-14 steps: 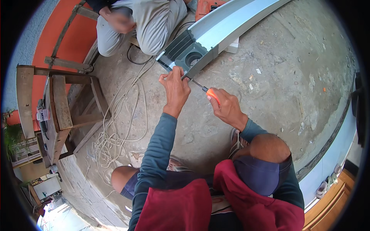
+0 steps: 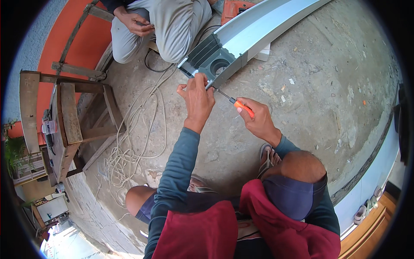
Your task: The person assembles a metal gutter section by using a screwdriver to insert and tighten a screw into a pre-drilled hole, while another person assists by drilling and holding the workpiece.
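A long white gutter (image 2: 265, 23) runs from the upper right toward the middle, and a dark grey outlet piece (image 2: 211, 61) with a round hole is fitted on its near end. My left hand (image 2: 198, 101) is closed on the near edge of that outlet piece, its fingertips partly hidden. In my right hand (image 2: 261, 121) is a screwdriver (image 2: 245, 108) with an orange and black handle. The shaft points up and left, its tip meeting the outlet piece's corner beside my left fingers. Whether a screw sits there is too small to tell.
A co-worker's hand (image 2: 134, 23) rests over light trousers at the upper left. Pale cord (image 2: 125, 162) lies tangled on the concrete floor (image 2: 297, 116). A wooden frame (image 2: 69, 116) stands left, an orange case (image 2: 235, 9) beyond the gutter, and a white block (image 2: 263, 53) beside it.
My right fingers have shifted on the screwdriver, so more of its orange handle shows. My left hand stays at the outlet piece. The co-worker's hand has changed its pose slightly.
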The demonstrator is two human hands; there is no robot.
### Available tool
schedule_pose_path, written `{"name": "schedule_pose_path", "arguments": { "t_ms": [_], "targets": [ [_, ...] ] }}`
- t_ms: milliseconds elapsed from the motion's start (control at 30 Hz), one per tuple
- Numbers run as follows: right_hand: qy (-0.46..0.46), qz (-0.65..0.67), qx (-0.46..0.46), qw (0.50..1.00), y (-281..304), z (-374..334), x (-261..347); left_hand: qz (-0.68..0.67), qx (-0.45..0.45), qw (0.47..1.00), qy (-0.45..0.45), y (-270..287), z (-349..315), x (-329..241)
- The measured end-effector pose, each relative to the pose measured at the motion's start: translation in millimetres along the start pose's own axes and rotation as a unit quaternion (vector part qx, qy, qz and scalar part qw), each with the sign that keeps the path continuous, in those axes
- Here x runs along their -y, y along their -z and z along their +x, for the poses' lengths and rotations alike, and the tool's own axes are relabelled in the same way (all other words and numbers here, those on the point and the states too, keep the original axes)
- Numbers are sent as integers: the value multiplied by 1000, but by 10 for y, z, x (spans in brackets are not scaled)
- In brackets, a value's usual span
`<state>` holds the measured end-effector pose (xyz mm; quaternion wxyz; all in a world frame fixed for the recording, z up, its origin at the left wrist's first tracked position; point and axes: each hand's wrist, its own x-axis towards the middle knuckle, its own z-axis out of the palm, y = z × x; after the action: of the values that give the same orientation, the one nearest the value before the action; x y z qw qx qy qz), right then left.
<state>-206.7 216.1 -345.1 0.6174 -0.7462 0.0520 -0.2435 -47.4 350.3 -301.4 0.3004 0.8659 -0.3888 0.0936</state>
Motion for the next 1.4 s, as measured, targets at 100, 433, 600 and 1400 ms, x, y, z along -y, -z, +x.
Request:
{"name": "schedule_pose_path", "arguments": {
  "t_ms": [100, 433, 600, 1400],
  "targets": [
    [50, -161, -13, 986, -76, -28, 37, -4, -3, 1000, 20, -2, -1, 22],
    [-438, 437, 43, 784, 105, 21, 100, 2, 40, 999, 20, 12, -11, 61],
    [-152, 14, 9, 988, 15, -12, 155, 18, 7, 1000, 9, 29, -25, -30],
    [-412, 273, 111, 862, 168, 192, 192, -3, 11, 999, 39, -40, -77, 72]
  ]
}}
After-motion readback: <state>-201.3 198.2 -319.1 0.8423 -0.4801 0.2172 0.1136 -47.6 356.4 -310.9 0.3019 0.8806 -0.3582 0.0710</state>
